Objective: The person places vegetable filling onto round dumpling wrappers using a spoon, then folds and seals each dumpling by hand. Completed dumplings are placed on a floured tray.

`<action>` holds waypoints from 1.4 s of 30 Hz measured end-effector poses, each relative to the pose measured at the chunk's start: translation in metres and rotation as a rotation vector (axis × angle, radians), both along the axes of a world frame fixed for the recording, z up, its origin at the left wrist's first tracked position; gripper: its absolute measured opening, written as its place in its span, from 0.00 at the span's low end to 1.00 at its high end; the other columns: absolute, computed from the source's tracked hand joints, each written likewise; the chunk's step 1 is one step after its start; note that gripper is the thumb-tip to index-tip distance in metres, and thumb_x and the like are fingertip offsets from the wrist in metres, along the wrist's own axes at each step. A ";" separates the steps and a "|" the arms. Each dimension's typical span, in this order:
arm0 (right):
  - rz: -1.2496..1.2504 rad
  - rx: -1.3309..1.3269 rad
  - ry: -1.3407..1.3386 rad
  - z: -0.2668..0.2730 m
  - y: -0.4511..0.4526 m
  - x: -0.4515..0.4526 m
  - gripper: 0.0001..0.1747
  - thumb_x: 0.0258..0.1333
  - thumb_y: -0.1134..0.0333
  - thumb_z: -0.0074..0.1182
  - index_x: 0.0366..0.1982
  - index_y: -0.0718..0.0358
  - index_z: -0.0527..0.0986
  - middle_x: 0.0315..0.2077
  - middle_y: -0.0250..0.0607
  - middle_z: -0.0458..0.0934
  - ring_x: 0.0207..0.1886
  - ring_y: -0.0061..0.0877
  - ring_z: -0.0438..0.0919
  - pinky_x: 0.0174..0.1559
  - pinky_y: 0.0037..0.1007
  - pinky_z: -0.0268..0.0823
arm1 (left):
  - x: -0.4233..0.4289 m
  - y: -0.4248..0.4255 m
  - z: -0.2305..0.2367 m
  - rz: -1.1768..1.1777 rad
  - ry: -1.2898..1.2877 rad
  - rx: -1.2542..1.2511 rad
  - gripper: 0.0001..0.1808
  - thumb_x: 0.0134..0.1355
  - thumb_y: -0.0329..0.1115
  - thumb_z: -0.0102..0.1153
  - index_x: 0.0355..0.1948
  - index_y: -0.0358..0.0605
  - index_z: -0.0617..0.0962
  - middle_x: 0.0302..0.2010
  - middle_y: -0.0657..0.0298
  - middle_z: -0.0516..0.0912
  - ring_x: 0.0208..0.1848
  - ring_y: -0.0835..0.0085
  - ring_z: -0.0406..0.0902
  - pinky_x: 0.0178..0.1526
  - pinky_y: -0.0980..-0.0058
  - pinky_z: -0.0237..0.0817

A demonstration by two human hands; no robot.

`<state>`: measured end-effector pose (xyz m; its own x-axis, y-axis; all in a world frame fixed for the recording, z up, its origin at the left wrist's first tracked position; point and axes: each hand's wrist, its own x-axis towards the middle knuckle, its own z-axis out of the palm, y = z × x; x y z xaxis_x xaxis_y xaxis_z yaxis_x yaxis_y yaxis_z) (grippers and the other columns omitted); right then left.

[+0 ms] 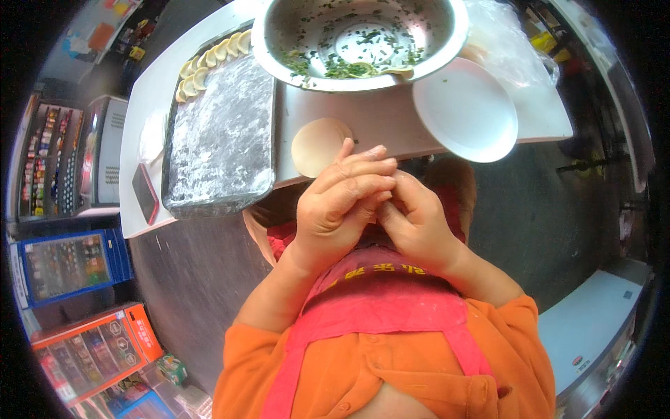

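Observation:
My left hand (335, 201) and my right hand (416, 217) meet in front of my apron, fingers bent together and touching at the tips. Whatever may lie between them is hidden by the fingers. Just beyond my left hand, a small stack of round dough wrappers (318, 146) lies at the table's near edge. A black tray (222, 141) dusted with flour stands to the left, with folded dumplings (214, 55) in rows at its far left corner. Straight ahead is a steel bowl (361, 44) holding chopped green filling (345, 68) and a spoon-like utensil (399, 70) at its near side.
A white plate (466, 110) overhangs the table's near edge on the right, with a clear plastic bag (507, 42) behind it. A phone (145, 194) lies left of the tray near a white item (153, 136). Display coolers (68, 264) line the left side; a white chest (589, 324) stands at right.

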<state>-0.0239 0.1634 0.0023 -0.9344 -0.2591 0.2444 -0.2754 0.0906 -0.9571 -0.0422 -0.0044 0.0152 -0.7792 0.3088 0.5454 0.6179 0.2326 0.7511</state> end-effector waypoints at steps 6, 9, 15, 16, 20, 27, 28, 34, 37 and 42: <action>0.047 -0.265 -0.366 0.000 -0.012 0.005 0.13 0.69 0.74 0.52 0.53 0.68 0.74 0.46 0.43 0.81 0.48 0.28 0.81 0.52 0.29 0.73 | 0.012 -0.001 -0.007 0.037 -0.232 0.254 0.17 0.63 0.25 0.64 0.54 0.42 0.82 0.59 0.55 0.82 0.66 0.58 0.76 0.73 0.53 0.55; 0.131 -0.479 -0.418 0.001 -0.015 0.002 0.20 0.71 0.76 0.50 0.62 0.67 0.68 0.52 0.38 0.78 0.54 0.21 0.77 0.58 0.25 0.70 | 0.018 -0.003 -0.011 0.055 -0.266 0.342 0.21 0.68 0.28 0.58 0.62 0.44 0.77 0.67 0.53 0.76 0.71 0.58 0.70 0.74 0.52 0.50; 0.163 -0.432 -0.423 -0.004 -0.021 0.004 0.22 0.70 0.77 0.50 0.63 0.66 0.65 0.56 0.39 0.74 0.59 0.22 0.74 0.61 0.25 0.67 | 0.013 -0.021 -0.017 0.079 -0.061 0.065 0.21 0.71 0.28 0.54 0.64 0.45 0.76 0.67 0.53 0.76 0.71 0.57 0.69 0.76 0.49 0.44; 0.179 -0.487 -0.441 -0.004 -0.022 0.003 0.22 0.70 0.77 0.50 0.64 0.66 0.65 0.56 0.39 0.74 0.59 0.21 0.74 0.61 0.25 0.67 | 0.016 -0.016 -0.015 0.103 -0.114 0.186 0.21 0.71 0.28 0.54 0.64 0.44 0.76 0.67 0.53 0.76 0.72 0.57 0.69 0.76 0.49 0.43; 0.177 -0.550 -0.436 -0.003 -0.026 0.006 0.22 0.71 0.77 0.50 0.64 0.66 0.65 0.56 0.38 0.74 0.60 0.22 0.73 0.62 0.26 0.66 | 0.018 -0.013 -0.020 0.144 -0.071 0.196 0.21 0.71 0.29 0.52 0.64 0.43 0.76 0.67 0.53 0.75 0.72 0.56 0.68 0.77 0.50 0.40; 0.167 -0.666 -0.509 -0.003 -0.028 0.009 0.21 0.73 0.71 0.50 0.64 0.64 0.66 0.55 0.38 0.75 0.58 0.22 0.75 0.62 0.25 0.67 | 0.022 -0.009 -0.017 0.181 -0.049 0.204 0.25 0.75 0.36 0.48 0.70 0.37 0.69 0.72 0.48 0.68 0.74 0.55 0.65 0.77 0.48 0.38; 0.164 -0.713 -0.530 -0.005 -0.028 0.009 0.21 0.73 0.71 0.49 0.64 0.64 0.65 0.55 0.38 0.76 0.58 0.22 0.75 0.62 0.25 0.67 | 0.022 -0.009 -0.019 0.191 -0.029 0.189 0.26 0.75 0.37 0.48 0.70 0.36 0.68 0.72 0.47 0.68 0.74 0.55 0.64 0.77 0.48 0.37; 0.155 -0.798 -0.532 -0.005 -0.040 0.015 0.21 0.74 0.69 0.48 0.64 0.65 0.66 0.55 0.38 0.76 0.58 0.22 0.75 0.61 0.26 0.69 | 0.015 -0.020 -0.035 0.203 0.131 0.027 0.28 0.74 0.38 0.52 0.70 0.36 0.68 0.72 0.47 0.68 0.74 0.54 0.64 0.77 0.50 0.38; 0.182 -0.743 -0.519 -0.005 -0.036 0.013 0.21 0.74 0.71 0.47 0.64 0.66 0.65 0.55 0.39 0.76 0.58 0.22 0.75 0.61 0.26 0.69 | 0.026 -0.012 -0.022 0.181 -0.047 0.187 0.26 0.72 0.34 0.53 0.68 0.36 0.70 0.70 0.49 0.71 0.74 0.54 0.66 0.77 0.51 0.40; 0.172 -0.364 -0.290 -0.004 -0.030 0.016 0.21 0.73 0.73 0.48 0.64 0.66 0.66 0.55 0.40 0.76 0.57 0.23 0.76 0.59 0.25 0.68 | 0.023 -0.026 -0.018 0.107 0.059 0.040 0.21 0.70 0.28 0.54 0.63 0.39 0.77 0.65 0.52 0.77 0.71 0.55 0.70 0.76 0.51 0.44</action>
